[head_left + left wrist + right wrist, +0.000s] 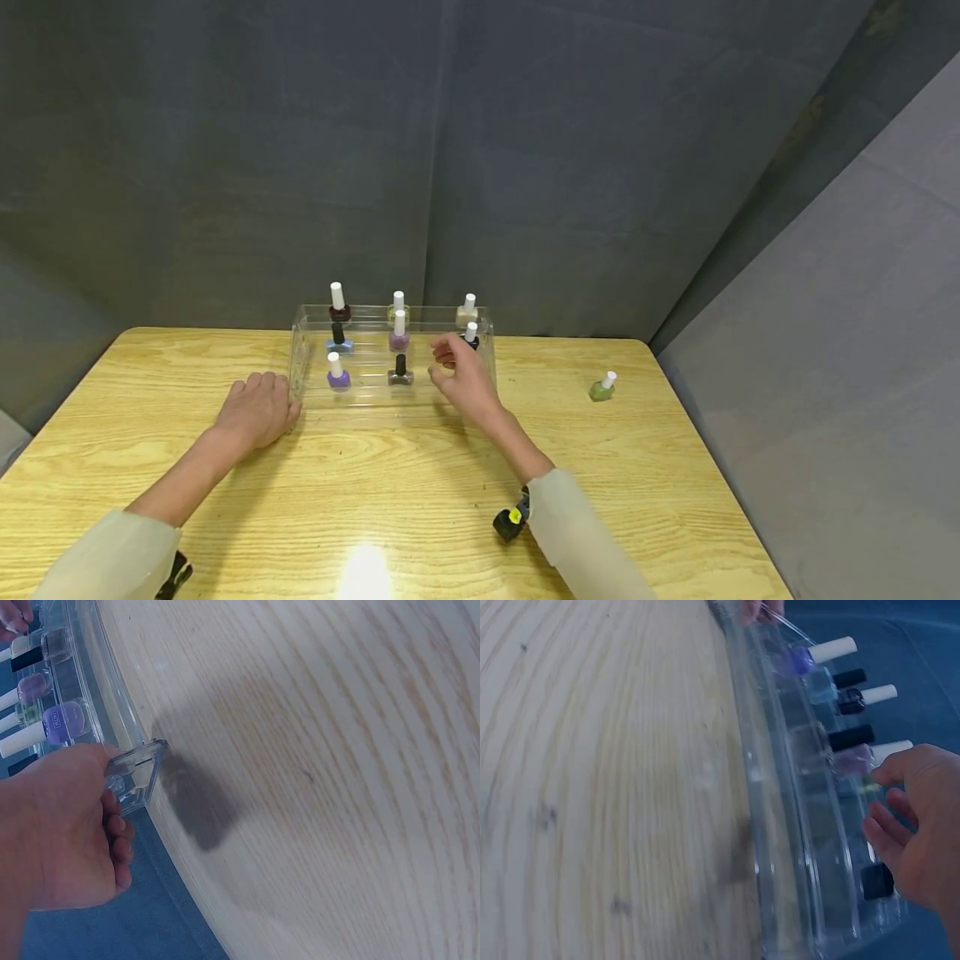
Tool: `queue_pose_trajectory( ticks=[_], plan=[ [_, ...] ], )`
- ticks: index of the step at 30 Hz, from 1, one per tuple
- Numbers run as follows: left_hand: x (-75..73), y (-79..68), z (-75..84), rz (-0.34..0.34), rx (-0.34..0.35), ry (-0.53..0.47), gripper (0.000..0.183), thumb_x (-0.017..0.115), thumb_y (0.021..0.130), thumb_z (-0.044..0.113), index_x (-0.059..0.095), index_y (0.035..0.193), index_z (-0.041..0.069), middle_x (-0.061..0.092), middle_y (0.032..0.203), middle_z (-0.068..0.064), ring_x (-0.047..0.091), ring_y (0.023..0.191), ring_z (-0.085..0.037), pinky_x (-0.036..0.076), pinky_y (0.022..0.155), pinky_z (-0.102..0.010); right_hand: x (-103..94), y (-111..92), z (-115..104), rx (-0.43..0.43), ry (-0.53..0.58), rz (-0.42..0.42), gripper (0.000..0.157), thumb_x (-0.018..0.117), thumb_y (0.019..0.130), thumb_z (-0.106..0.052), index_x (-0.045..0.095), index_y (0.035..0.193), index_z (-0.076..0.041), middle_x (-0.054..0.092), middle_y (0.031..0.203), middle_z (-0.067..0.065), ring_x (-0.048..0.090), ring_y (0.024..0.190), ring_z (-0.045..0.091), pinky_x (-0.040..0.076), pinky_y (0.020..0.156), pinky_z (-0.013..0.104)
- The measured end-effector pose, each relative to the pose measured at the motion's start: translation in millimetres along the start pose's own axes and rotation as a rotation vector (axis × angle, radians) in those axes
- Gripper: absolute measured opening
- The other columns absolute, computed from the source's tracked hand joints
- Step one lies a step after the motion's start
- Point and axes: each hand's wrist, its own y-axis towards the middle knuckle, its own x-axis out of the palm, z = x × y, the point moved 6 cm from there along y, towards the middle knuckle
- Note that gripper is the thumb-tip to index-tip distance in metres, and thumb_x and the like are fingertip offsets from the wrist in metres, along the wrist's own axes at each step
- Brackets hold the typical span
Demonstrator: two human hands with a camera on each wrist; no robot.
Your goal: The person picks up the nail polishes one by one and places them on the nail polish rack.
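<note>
A clear tiered display rack (367, 406) holds several nail polish bottles in three rows. My left hand (257, 408) grips the rack's left end; in the left wrist view the thumb lies at the side panel and the fingers curl below it. My right hand (468, 385) hovers over the rack's right part, with thumb and fingers apart and nothing between them. Nearest to it is a black nail polish bottle (471, 336) with a white cap, partly hidden by the fingers. In the front row stand a purple bottle (338, 379) and a grey, black-capped bottle (401, 377).
A green nail polish bottle (601, 390) with a white cap stands on the wooden table (420, 483), right of the rack. Behind the black bottle is a beige bottle (467, 317) in the back row. A dark curtain (525, 167) hangs behind the table.
</note>
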Motion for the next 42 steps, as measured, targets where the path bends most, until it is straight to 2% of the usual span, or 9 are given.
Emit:
queue_pose_trajectory(
  ticks=[6,10,18,25,27,32,38,42],
  plan=[
    [-0.3,-0.1,-0.2,-0.016,0.003,-0.010,0.031,0.053,0.100,0.027,0.049,0.096,-0.004,0.049,0.088,-0.014,0.045,0.085,-0.033,0.036,0.074,-0.047,-29.4,-6.9,11.8,0.015,0.059,0.057,0.029,0.067,0.092,0.000,0.057,0.118,-0.005,0.061,0.110,0.009,0.060,0.100,0.019,0.050,0.091,0.033],
    [-0.5,-1.1,-0.5,-0.011,0.010,-0.011,0.030,0.053,0.100,0.026,0.048,0.094,-0.003,0.047,0.086,-0.013,0.043,0.082,-0.031,0.036,0.072,-0.047,-51.5,-13.3,20.2,0.034,0.074,0.109,0.029,0.067,0.091,0.003,0.057,0.118,-0.001,0.061,0.112,0.017,0.060,0.104,0.025,0.050,0.093,0.040],
    [-0.9,-1.9,0.8,-0.003,0.011,-0.010,0.032,0.054,0.100,0.027,0.049,0.096,-0.004,0.048,0.087,-0.013,0.044,0.083,-0.031,0.036,0.072,-0.046,-100.5,-28.8,35.8,0.065,0.043,0.231,0.031,0.069,0.090,0.005,0.058,0.117,-0.006,0.059,0.112,0.012,0.059,0.110,0.032,0.048,0.096,0.043],
    [-0.3,-1.1,0.6,-0.007,0.011,-0.003,0.033,0.054,0.100,0.026,0.050,0.098,-0.006,0.050,0.089,-0.015,0.045,0.085,-0.033,0.038,0.073,-0.047,-143.5,-45.0,59.5,0.129,0.095,0.277,0.032,0.065,0.092,0.006,0.053,0.122,0.004,0.055,0.117,0.022,0.055,0.115,0.039,0.043,0.101,0.053],
    [-0.3,-0.9,0.6,-0.007,0.013,-0.002,0.032,0.054,0.100,0.026,0.050,0.098,-0.006,0.050,0.089,-0.015,0.046,0.085,-0.033,0.038,0.072,-0.047,-156.1,-51.1,67.4,0.153,0.098,0.291,0.034,0.066,0.093,0.004,0.052,0.124,0.004,0.054,0.120,0.023,0.053,0.116,0.039,0.042,0.102,0.052],
    [0.5,-0.9,1.0,-0.008,0.021,-0.003,0.032,0.054,0.100,0.026,0.050,0.097,-0.006,0.049,0.088,-0.015,0.046,0.084,-0.033,0.040,0.072,-0.048,-184.8,-67.6,87.9,0.223,0.090,0.352,0.037,0.067,0.094,-0.001,0.051,0.127,-0.001,0.054,0.121,0.016,0.053,0.116,0.032,0.042,0.104,0.043],
    [0.7,-0.8,-0.3,-0.006,0.031,0.001,0.034,0.053,0.101,0.026,0.050,0.098,-0.008,0.049,0.088,-0.016,0.046,0.083,-0.033,0.042,0.072,-0.049,-204.8,-85.6,115.0,0.303,0.018,0.398,0.040,0.068,0.093,-0.002,0.050,0.128,-0.003,0.052,0.127,0.017,0.048,0.121,0.032,0.034,0.108,0.049],
    [-0.6,-1.2,-0.2,-0.003,0.030,-0.003,0.033,0.053,0.100,0.025,0.050,0.097,-0.008,0.050,0.088,-0.016,0.046,0.083,-0.033,0.042,0.073,-0.050,-206.7,-92.4,130.1,0.335,0.029,0.351,0.046,0.067,0.093,0.001,0.045,0.134,0.000,0.044,0.139,0.021,0.039,0.131,0.037,0.028,0.111,0.052]
  ],
)
